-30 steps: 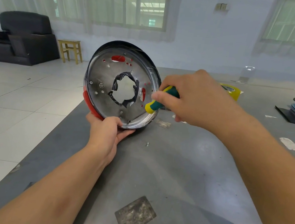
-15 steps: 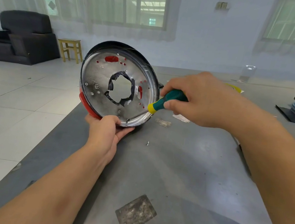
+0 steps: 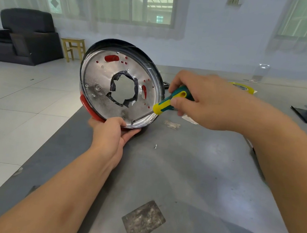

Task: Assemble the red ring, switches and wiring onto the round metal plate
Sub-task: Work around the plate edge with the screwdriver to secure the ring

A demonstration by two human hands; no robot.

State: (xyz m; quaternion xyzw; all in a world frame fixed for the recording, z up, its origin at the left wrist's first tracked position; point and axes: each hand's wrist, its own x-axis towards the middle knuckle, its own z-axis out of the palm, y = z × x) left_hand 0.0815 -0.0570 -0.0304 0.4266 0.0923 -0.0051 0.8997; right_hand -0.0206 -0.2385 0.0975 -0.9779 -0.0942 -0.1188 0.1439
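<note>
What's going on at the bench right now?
A person is working on the round metal plate, propped on edge on the grey table. The left hand grips its lower rim, where the red ring shows behind. The right hand holds a green-and-yellow screwdriver, its tip set near the plate's bottom edge. A loose screw lies nearby.

The round plate [image 3: 102, 83] stands tilted on edge at the table's [image 3: 189, 179] far left corner, upper centre of the frame, the ring [image 3: 87, 106] behind its lower left rim. The left hand [image 3: 111, 130] holds it from below; the right hand [image 3: 206, 101], right of it, grips a screwdriver [image 3: 166, 103] whose shaft reaches the plate's lower rim. A loose screw [image 3: 155, 146] lies on the table below
</note>
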